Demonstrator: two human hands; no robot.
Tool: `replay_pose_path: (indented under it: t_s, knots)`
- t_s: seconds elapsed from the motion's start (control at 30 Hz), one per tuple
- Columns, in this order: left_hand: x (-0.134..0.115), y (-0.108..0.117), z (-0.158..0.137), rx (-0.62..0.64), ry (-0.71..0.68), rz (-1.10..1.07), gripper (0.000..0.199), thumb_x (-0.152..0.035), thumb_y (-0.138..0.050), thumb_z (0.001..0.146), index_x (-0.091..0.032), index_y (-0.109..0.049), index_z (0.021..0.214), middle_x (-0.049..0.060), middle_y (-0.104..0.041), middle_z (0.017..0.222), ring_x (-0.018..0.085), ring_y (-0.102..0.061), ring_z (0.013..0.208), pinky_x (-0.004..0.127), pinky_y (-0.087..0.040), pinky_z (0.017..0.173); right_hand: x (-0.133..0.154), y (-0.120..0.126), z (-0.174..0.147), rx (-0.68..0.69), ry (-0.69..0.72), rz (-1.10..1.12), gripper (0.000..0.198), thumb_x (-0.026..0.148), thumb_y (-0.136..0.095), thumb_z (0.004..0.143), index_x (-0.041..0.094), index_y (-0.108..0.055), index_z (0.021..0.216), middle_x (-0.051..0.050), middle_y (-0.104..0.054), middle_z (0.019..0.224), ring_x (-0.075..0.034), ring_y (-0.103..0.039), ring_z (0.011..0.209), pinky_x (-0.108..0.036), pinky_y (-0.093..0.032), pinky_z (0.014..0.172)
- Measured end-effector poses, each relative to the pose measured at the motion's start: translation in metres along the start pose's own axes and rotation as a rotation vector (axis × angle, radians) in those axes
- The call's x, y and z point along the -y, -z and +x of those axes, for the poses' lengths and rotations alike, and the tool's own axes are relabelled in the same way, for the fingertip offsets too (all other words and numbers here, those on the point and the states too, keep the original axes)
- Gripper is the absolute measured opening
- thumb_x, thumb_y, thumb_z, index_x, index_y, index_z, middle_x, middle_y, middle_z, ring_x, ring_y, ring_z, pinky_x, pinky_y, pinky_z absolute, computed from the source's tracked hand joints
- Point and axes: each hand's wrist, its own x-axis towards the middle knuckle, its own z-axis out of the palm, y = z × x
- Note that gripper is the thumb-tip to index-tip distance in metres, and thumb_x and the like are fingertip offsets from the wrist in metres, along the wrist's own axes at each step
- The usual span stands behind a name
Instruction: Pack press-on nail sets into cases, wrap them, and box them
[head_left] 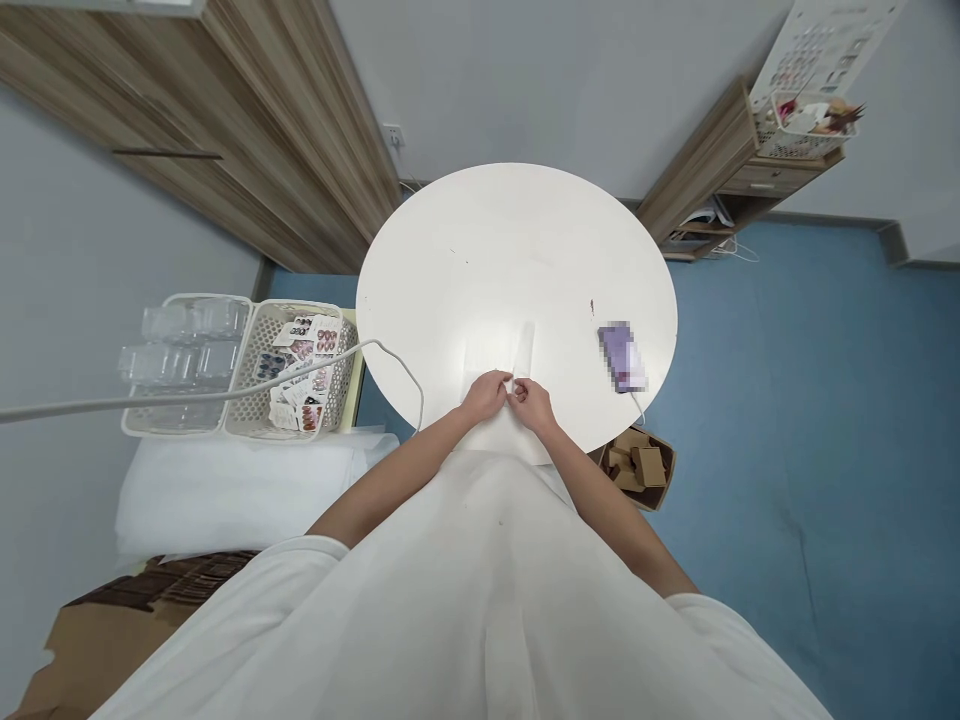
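At the near edge of the round white table, my left hand and my right hand are close together, fingers closed in a pinch. Between them they grip a thin white sheet, with a narrow strip of it folded or rolled along its right side and reaching away from me. White on white, its exact edges and material are hard to make out. A purple phone-like thing, blurred out, lies to the right with a white cable.
A pale cable crosses on the left, over white baskets of printed cards and clear plastic containers. Below are white wrapping sheets. A box of cardboard pieces stands by the table's right edge.
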Motion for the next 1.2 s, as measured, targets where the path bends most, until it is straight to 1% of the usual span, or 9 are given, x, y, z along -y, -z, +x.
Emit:
replay_pose_path:
  t_s: [0.17,0.33,0.43,0.53,0.73,0.83,0.97,1.07,1.2]
  knots:
    - [-0.003,0.004,-0.007,-0.033,-0.02,0.068,0.03,-0.024,-0.038,0.086,-0.022,-0.057,0.109,0.005,-0.059,0.109,0.019,-0.055,0.096,0.035,-0.044,0.083,0.002,-0.005,-0.007,0.043,0.076,-0.164,0.046,0.016,-0.052,0.069,0.015,-0.052,0.115,-0.01,-0.055,0.098,-0.016,-0.056,0.077,-0.032,-0.048,0.075]
    - [-0.002,0.004,-0.01,0.041,-0.069,0.304,0.024,-0.027,-0.042,0.086,-0.024,-0.063,0.096,0.006,-0.059,0.105,0.022,-0.053,0.096,0.042,-0.037,0.085,-0.002,0.007,-0.004,0.094,0.028,-0.06,0.045,0.012,-0.047,0.072,0.018,-0.055,0.116,-0.007,-0.06,0.098,-0.016,-0.058,0.086,-0.031,-0.048,0.081]
    - [-0.001,0.003,-0.01,0.041,-0.103,0.367,0.02,-0.031,-0.047,0.084,-0.024,-0.063,0.094,0.006,-0.058,0.105,0.023,-0.052,0.098,0.043,-0.033,0.088,-0.011,0.021,-0.004,0.036,0.055,-0.025,0.039,0.016,-0.045,0.077,0.021,-0.057,0.113,-0.005,-0.061,0.099,-0.015,-0.058,0.085,-0.032,-0.047,0.083]
    - [-0.001,0.002,-0.009,0.033,-0.122,0.403,0.02,-0.029,-0.046,0.084,-0.023,-0.062,0.094,0.007,-0.057,0.105,0.023,-0.052,0.097,0.043,-0.032,0.089,-0.018,0.028,-0.006,-0.061,0.083,-0.152,0.042,0.022,-0.048,0.079,0.022,-0.053,0.121,-0.008,-0.054,0.109,-0.015,-0.058,0.079,-0.034,-0.049,0.08]
    - [-0.003,0.002,-0.013,0.018,-0.069,0.31,0.023,-0.027,-0.048,0.082,-0.023,-0.061,0.1,0.008,-0.055,0.112,0.025,-0.049,0.106,0.043,-0.034,0.092,-0.011,0.006,-0.008,0.011,0.097,-0.376,0.048,0.026,-0.046,0.084,0.025,-0.041,0.131,-0.011,-0.037,0.129,-0.018,-0.059,0.086,-0.036,-0.048,0.081]
    - [0.005,0.006,-0.028,-0.118,0.087,0.206,0.038,-0.033,-0.053,0.079,-0.025,-0.052,0.116,0.01,-0.043,0.13,0.029,-0.037,0.122,0.045,-0.03,0.099,-0.005,-0.006,-0.009,-0.026,0.046,-0.415,0.047,0.026,-0.044,0.085,0.023,-0.04,0.132,-0.011,-0.035,0.131,-0.019,-0.058,0.092,-0.033,-0.048,0.081]
    - [0.024,0.012,-0.057,-0.292,0.535,-0.017,0.069,-0.038,-0.058,0.074,-0.022,-0.027,0.135,0.015,-0.027,0.141,0.034,-0.025,0.13,0.05,-0.029,0.099,-0.004,-0.012,-0.012,-0.03,0.037,-0.42,0.047,0.026,-0.044,0.085,0.024,-0.039,0.132,-0.01,-0.033,0.134,-0.019,-0.057,0.097,-0.031,-0.047,0.082]
    - [0.035,0.013,-0.067,-0.289,0.648,-0.27,0.075,-0.036,-0.062,0.071,-0.02,-0.024,0.135,0.016,-0.027,0.14,0.03,-0.033,0.126,0.043,-0.034,0.098,-0.005,-0.016,-0.014,-0.022,0.048,-0.402,0.047,0.026,-0.044,0.085,0.024,-0.04,0.132,-0.009,-0.032,0.133,-0.019,-0.057,0.097,-0.031,-0.047,0.084]
    - [0.039,0.012,-0.064,-0.331,0.775,-0.616,0.084,-0.036,-0.07,0.065,-0.02,-0.023,0.133,0.014,-0.042,0.125,0.021,-0.052,0.104,0.031,-0.044,0.083,-0.006,-0.025,-0.018,-0.008,0.086,-0.375,0.046,0.027,-0.045,0.084,0.024,-0.041,0.13,-0.009,-0.033,0.131,-0.019,-0.056,0.097,-0.032,-0.047,0.084]
